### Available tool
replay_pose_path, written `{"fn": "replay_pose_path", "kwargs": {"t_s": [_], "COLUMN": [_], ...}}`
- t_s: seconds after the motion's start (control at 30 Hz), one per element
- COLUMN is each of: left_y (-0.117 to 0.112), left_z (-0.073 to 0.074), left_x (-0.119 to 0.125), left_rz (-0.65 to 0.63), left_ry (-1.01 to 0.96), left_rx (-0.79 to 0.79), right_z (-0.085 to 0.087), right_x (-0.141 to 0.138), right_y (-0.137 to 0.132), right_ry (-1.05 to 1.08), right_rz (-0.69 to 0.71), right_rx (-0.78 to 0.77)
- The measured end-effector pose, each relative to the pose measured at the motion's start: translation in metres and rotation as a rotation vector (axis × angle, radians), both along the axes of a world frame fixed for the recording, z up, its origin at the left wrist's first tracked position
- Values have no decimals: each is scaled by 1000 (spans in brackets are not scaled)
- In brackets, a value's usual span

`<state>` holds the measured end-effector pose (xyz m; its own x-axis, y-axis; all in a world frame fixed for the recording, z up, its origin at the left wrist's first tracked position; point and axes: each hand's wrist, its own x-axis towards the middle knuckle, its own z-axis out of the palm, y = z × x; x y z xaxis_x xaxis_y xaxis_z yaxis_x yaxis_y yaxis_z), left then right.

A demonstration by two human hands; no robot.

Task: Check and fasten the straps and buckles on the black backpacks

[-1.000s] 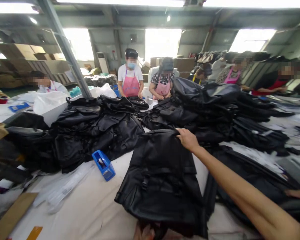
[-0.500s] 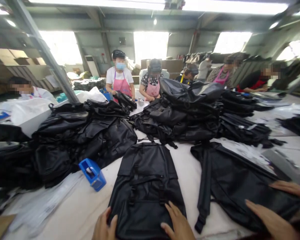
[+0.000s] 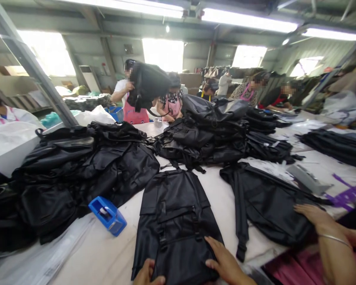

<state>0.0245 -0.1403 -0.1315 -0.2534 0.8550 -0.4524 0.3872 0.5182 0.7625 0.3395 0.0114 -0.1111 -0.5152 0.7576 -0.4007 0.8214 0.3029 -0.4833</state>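
Note:
Flat on the pale table before me lies a black backpack point(image 3: 178, 213), its straps and buckles facing up. My left hand point(image 3: 148, 274) touches its lower left edge, partly cut off by the frame, thumb and fingers apart. On its lower right side rests my right hand point(image 3: 225, 261), fingers spread over the edge and not gripping. To the left of the backpack stands a blue tape dispenser point(image 3: 108, 215). A second black backpack point(image 3: 273, 202) lies to the right, under a co-worker's hands point(image 3: 317, 217).
Black bags are heaped at left point(image 3: 77, 170) and at centre back point(image 3: 207, 134). Clear plastic bags point(image 3: 65, 249) lie at the front left. Purple ribbon point(image 3: 344, 194) and a grey dispenser point(image 3: 308, 178) are at right. Across the table, a co-worker lifts a black bag point(image 3: 148, 85).
My view has swung to the right. Both my hands stay on the backpack. Across the table, a co-worker has raised a black bag to head height. The neighbour's hands have shifted on their bag.

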Motion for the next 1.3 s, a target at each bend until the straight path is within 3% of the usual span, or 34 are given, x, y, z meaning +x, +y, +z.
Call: {"fn": "replay_pose_path", "kwargs": {"t_s": [0.17,0.33,0.43,0.57,0.7,0.8,0.9,1.03,1.13,1.3], "left_y": [54,96,99,91,84,81,78,73,69,62], "left_z": [19,2,-5,16,42,45,41,46,50,46], "left_x": [-23,-2,6,6,11,12,8,6,7,4], "left_rz": [93,247,358,464,312,304,363,402,418,414], "left_ry": [-35,-368,-451,-726,-805,-774,-726,-720,-808,-849], "left_rx": [184,184,191,263,313,332,325,288,245,198], "right_z": [-7,13,14,-6,-22,-12,11,32,27,10], "right_x": [-19,-58,-82,-98,-97,-98,-105,-127,-147,-165], "right_y": [-3,-18,-31,-43,-43,-37,-20,12,21,-1], "right_ry": [-100,-149,-55,-45,-5,17,98,418,615,665], "right_rz": [-57,-45,35,64,45,40,54,-154,-313,-382], "right_rx": [93,337,319,266,321,327,236,-213,-477,-512]}}
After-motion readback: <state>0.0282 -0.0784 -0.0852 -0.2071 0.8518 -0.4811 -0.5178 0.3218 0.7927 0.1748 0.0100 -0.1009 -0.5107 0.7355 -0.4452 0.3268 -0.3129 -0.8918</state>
